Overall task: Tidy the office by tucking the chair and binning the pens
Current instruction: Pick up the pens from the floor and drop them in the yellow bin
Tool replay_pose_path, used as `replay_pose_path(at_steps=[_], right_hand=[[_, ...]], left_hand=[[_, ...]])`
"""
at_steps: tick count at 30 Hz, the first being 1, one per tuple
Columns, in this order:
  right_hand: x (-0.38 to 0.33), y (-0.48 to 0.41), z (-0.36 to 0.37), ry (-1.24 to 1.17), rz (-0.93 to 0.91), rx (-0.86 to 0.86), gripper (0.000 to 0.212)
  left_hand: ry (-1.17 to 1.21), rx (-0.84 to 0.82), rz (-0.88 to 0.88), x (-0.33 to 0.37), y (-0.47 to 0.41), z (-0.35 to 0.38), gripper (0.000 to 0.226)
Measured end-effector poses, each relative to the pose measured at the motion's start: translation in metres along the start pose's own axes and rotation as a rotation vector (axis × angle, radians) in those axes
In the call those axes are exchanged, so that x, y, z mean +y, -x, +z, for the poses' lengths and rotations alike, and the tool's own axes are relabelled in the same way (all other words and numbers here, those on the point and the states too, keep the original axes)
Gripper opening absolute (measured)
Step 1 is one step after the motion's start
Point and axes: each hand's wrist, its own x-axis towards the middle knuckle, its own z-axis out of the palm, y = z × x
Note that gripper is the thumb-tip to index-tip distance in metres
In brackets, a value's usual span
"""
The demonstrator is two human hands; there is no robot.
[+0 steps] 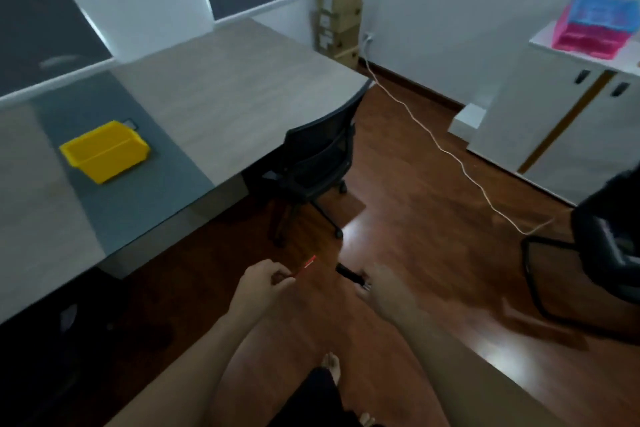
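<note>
both hands are out in front over the wooden floor (415, 184), each closed on a pen. left hand (265, 282) is curled into a loose fist, fingers pinched on the near end of a red pen (306, 265) whose tip sticks out up and to the right. right hand (384, 284) is blurred, but its fingers wrap the near end of a black pen (348, 273), which juts out to the left toward the red one; the two pen tips are near each other without touching.

the yellow bin (104, 151) sits far to the left on the grey strip of the desk (214, 94), well apart from both hands, and its inside looks bare. beyond the hands, the black office chair (315, 163) stands at the desk's right edge, its seat partly under the top. a white cable (450, 152) runs across the floor to the right. a second dark chair (602, 250) is at the right edge.
</note>
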Motion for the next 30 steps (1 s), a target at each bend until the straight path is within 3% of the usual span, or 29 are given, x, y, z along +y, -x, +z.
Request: replay_pose_path(at_steps=[7, 14, 30], right_hand=[[-0.069, -0.037, 0.020, 0.025, -0.180, -0.110, 0.015], [-0.140, -0.101, 0.041, 0.093, -0.310, -0.174, 0.020], [-0.340, -0.281, 0.097, 0.104, -0.400, -0.230, 0.024]], left_hand=[[0.063, 0.142, -0.211, -0.065, 0.042, -0.032, 0.004], [0.092, 0.226, -0.312, -0.127, 0.032, -0.065, 0.006], [0.105, 0.331, -0.351, -0.310, -0.060, -0.223, 0.013]])
